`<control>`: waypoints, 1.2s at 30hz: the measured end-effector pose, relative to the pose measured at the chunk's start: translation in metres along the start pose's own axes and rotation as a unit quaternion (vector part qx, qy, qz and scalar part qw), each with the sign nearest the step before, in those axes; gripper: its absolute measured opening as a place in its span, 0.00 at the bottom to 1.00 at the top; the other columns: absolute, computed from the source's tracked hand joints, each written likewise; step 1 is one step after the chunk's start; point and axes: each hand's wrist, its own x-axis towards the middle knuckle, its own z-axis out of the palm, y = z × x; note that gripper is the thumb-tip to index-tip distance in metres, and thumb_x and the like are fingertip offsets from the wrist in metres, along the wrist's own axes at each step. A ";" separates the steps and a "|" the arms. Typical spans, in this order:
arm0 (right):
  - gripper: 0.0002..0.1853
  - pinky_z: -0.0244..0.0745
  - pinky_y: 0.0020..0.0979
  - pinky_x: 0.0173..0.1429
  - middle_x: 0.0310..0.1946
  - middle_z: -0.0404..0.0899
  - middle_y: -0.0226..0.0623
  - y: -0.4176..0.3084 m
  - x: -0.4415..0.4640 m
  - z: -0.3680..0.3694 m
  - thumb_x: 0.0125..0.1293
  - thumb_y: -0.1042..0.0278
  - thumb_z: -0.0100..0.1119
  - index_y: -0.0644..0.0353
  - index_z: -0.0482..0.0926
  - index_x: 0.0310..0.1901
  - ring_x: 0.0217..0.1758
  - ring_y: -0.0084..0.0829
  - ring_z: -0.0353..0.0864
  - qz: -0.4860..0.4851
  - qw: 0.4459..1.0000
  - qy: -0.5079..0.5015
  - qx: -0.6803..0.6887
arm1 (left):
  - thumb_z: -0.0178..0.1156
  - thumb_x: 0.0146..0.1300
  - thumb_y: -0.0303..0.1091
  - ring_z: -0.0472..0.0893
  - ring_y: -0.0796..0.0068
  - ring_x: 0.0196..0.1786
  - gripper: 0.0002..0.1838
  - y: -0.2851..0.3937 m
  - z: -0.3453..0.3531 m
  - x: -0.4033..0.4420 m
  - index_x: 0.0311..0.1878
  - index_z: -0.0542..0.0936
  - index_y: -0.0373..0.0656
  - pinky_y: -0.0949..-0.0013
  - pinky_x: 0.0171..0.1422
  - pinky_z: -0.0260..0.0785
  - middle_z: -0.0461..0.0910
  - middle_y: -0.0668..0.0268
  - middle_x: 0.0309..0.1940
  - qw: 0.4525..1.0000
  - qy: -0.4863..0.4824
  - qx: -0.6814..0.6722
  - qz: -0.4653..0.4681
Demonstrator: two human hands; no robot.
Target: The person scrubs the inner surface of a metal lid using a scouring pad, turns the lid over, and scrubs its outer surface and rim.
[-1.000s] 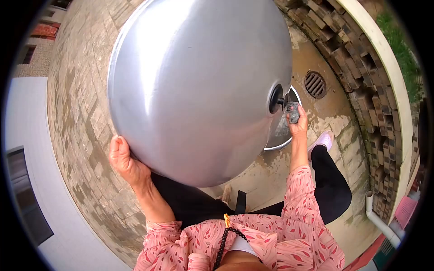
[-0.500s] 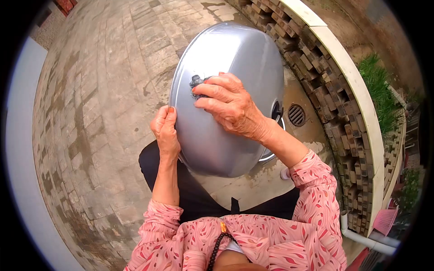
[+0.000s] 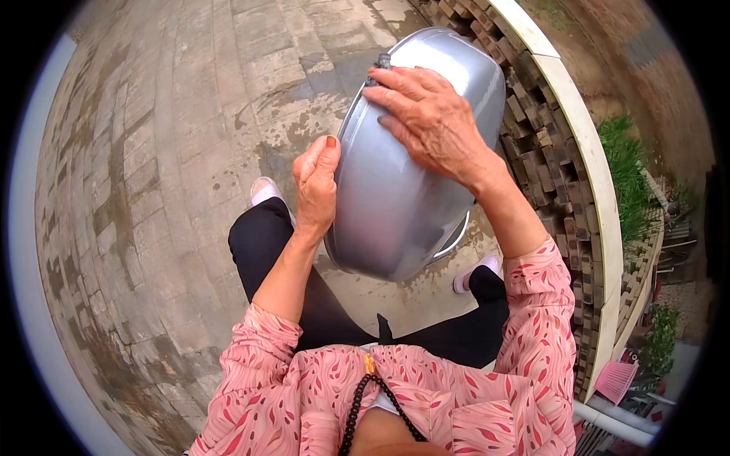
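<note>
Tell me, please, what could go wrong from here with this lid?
The left grip holds the lid only by its edge, so the lid might slip or twist. The right grip has the scrubber at that edge too; it could slide off and perhaps drop.

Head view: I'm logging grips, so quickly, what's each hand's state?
Left hand: closed, holding the metal lid.
Right hand: holding the scouring pad against the lid.

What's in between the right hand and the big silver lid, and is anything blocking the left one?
A dark grey scrubbing pad sits under the right hand, at the rim of the silver lid. Nothing visible blocks the left hand, which holds the rim.
</note>
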 end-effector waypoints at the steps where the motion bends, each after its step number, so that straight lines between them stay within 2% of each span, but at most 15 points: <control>1: 0.16 0.62 0.41 0.71 0.58 0.77 0.35 -0.028 -0.009 0.002 0.60 0.66 0.59 0.54 0.81 0.51 0.64 0.36 0.73 -0.019 1.000 -0.002 0.017 | 0.48 0.75 0.47 0.68 0.82 0.29 0.23 -0.002 0.001 0.001 0.33 0.76 0.35 0.77 0.36 0.63 0.70 0.73 0.24 0.997 0.017 -0.069 -0.031; 3: 0.17 0.62 0.41 0.71 0.56 0.78 0.32 -0.064 -0.034 0.011 0.56 0.67 0.60 0.52 0.82 0.49 0.63 0.34 0.73 -0.072 0.997 -0.016 -0.021 | 0.45 0.76 0.48 0.72 0.81 0.31 0.24 -0.002 0.003 0.000 0.34 0.77 0.35 0.76 0.38 0.66 0.75 0.70 0.26 0.972 0.054 -0.209 -0.094; 6: 0.17 0.63 0.40 0.71 0.57 0.77 0.27 -0.075 -0.061 0.012 0.54 0.67 0.61 0.50 0.82 0.47 0.63 0.31 0.72 -0.066 0.997 0.011 -0.036 | 0.41 0.77 0.48 0.81 0.71 0.45 0.27 -0.005 -0.011 0.007 0.51 0.74 0.27 0.70 0.53 0.73 0.81 0.56 0.44 0.902 -0.170 -0.376 -0.124; 9: 0.16 0.61 0.40 0.72 0.58 0.76 0.24 -0.067 -0.066 -0.005 0.55 0.69 0.61 0.47 0.82 0.47 0.62 0.28 0.73 -0.024 0.996 0.027 -0.078 | 0.39 0.77 0.48 0.81 0.67 0.52 0.29 0.008 -0.008 0.003 0.58 0.71 0.25 0.68 0.59 0.73 0.79 0.50 0.53 0.872 -0.207 -0.419 -0.146; 10: 0.18 0.62 0.41 0.71 0.59 0.76 0.24 -0.063 -0.066 -0.009 0.55 0.70 0.61 0.46 0.81 0.49 0.62 0.29 0.73 -0.011 0.995 0.027 -0.093 | 0.43 0.77 0.47 0.80 0.71 0.53 0.28 0.004 -0.009 -0.005 0.62 0.69 0.27 0.69 0.59 0.73 0.80 0.53 0.51 0.854 -0.195 -0.452 -0.169; 13: 0.21 0.62 0.42 0.71 0.59 0.75 0.25 -0.054 -0.066 -0.015 0.55 0.73 0.62 0.46 0.80 0.53 0.62 0.31 0.73 0.021 0.993 0.043 -0.109 | 0.51 0.74 0.46 0.81 0.77 0.45 0.26 -0.004 -0.005 -0.041 0.61 0.71 0.31 0.73 0.50 0.76 0.81 0.59 0.47 0.943 -0.165 -0.215 -0.191; 14: 0.21 0.61 0.43 0.71 0.59 0.76 0.25 -0.053 -0.067 -0.014 0.54 0.73 0.62 0.46 0.80 0.52 0.62 0.31 0.73 0.025 0.993 0.050 -0.107 | 0.55 0.73 0.43 0.81 0.80 0.41 0.23 -0.012 -0.005 -0.043 0.59 0.72 0.31 0.76 0.44 0.76 0.82 0.62 0.44 0.927 -0.162 -0.280 -0.189; 17: 0.20 0.61 0.44 0.70 0.57 0.76 0.27 -0.051 -0.068 -0.008 0.55 0.75 0.62 0.49 0.80 0.52 0.61 0.34 0.73 0.030 0.992 0.076 -0.098 | 0.54 0.73 0.41 0.81 0.81 0.37 0.19 -0.021 0.005 -0.045 0.54 0.75 0.31 0.77 0.40 0.76 0.82 0.63 0.40 0.942 -0.128 -0.281 -0.131; 23: 0.18 0.62 0.45 0.69 0.56 0.78 0.29 -0.066 -0.084 -0.024 0.54 0.77 0.61 0.52 0.82 0.47 0.60 0.36 0.74 0.036 0.995 0.087 -0.037 | 0.54 0.73 0.37 0.81 0.81 0.35 0.17 0.032 0.016 -0.008 0.51 0.78 0.30 0.76 0.42 0.77 0.82 0.63 0.38 0.920 -0.171 -0.334 -0.115; 27: 0.17 0.67 0.39 0.62 0.51 0.81 0.29 -0.055 -0.087 -0.041 0.53 0.79 0.61 0.54 0.82 0.45 0.54 0.35 0.77 0.037 0.992 0.118 -0.018 | 0.55 0.73 0.41 0.81 0.81 0.39 0.21 0.043 0.025 -0.018 0.57 0.75 0.32 0.77 0.45 0.77 0.82 0.63 0.41 0.888 -0.194 -0.375 -0.183; 28: 0.18 0.68 0.37 0.59 0.50 0.82 0.31 -0.050 -0.085 -0.043 0.52 0.82 0.60 0.55 0.82 0.45 0.52 0.35 0.78 0.047 0.990 0.134 -0.020 | 0.55 0.73 0.43 0.80 0.82 0.40 0.22 0.037 0.025 -0.028 0.59 0.74 0.34 0.78 0.44 0.75 0.82 0.65 0.41 0.906 -0.194 -0.311 -0.211; 29: 0.17 0.70 0.36 0.57 0.48 0.82 0.34 -0.045 -0.082 -0.046 0.52 0.82 0.61 0.56 0.82 0.45 0.50 0.38 0.78 0.055 0.988 0.143 -0.002 | 0.56 0.72 0.43 0.79 0.82 0.39 0.22 0.034 0.025 -0.033 0.58 0.74 0.34 0.78 0.44 0.75 0.81 0.65 0.40 0.917 -0.195 -0.291 -0.191; 31: 0.16 0.72 0.37 0.55 0.46 0.82 0.36 -0.048 -0.070 -0.051 0.53 0.80 0.63 0.57 0.81 0.45 0.50 0.41 0.78 0.138 0.977 0.143 0.079 | 0.56 0.72 0.43 0.78 0.83 0.38 0.21 0.028 0.024 -0.044 0.57 0.75 0.34 0.78 0.42 0.73 0.81 0.66 0.39 0.935 -0.185 -0.258 -0.159; 34: 0.16 0.73 0.37 0.54 0.44 0.79 0.39 -0.048 -0.058 -0.049 0.54 0.77 0.65 0.60 0.80 0.46 0.49 0.43 0.77 0.113 0.986 0.108 0.053 | 0.56 0.72 0.41 0.78 0.82 0.37 0.19 0.024 0.025 -0.042 0.53 0.75 0.33 0.77 0.40 0.73 0.81 0.66 0.37 0.942 -0.164 -0.258 -0.140; 36: 0.15 0.73 0.36 0.53 0.44 0.77 0.39 -0.050 -0.051 -0.049 0.54 0.76 0.65 0.61 0.80 0.45 0.48 0.43 0.77 0.097 0.991 0.088 0.033 | 0.61 0.69 0.43 0.79 0.81 0.39 0.23 0.019 0.021 -0.037 0.55 0.74 0.32 0.76 0.43 0.75 0.81 0.65 0.39 0.947 -0.180 -0.228 -0.134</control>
